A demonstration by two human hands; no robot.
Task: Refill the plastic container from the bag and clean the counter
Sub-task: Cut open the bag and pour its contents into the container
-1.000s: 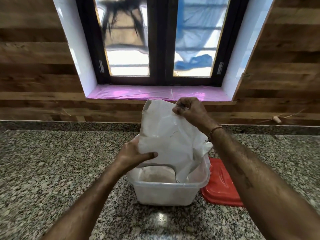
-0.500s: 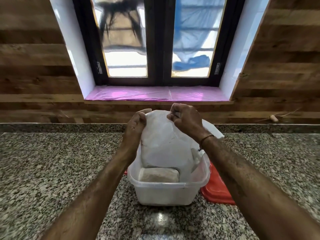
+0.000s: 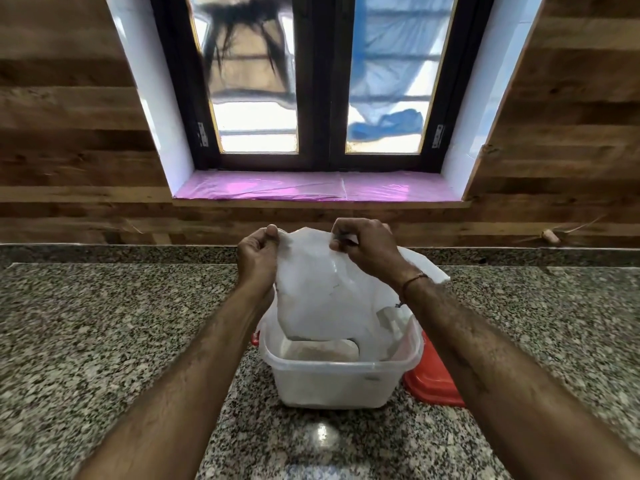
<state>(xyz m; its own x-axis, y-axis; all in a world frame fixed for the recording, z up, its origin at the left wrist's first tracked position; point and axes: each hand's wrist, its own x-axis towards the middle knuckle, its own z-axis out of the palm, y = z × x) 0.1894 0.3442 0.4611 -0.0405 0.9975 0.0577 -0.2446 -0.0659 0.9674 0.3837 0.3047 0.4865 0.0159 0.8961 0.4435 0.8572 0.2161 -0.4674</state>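
A clear plastic container (image 3: 334,384) stands on the speckled granite counter (image 3: 104,341), with pale powder in its bottom. A white plastic bag (image 3: 322,289) hangs upside down above it, its lower end inside the container. My left hand (image 3: 258,252) pinches the bag's upper left corner. My right hand (image 3: 365,247) pinches the upper right corner. Both hands hold the bag raised over the container's far side.
A red lid (image 3: 431,382) lies flat on the counter under and to the right of the container. Behind the counter rises a wooden wall with a window and a pink-lined sill (image 3: 311,188). A small peg (image 3: 550,236) sticks out of the wall at right.
My left hand left the bag's side and went up to take its top left corner. The bag sank a little, and both hands now hold its top.
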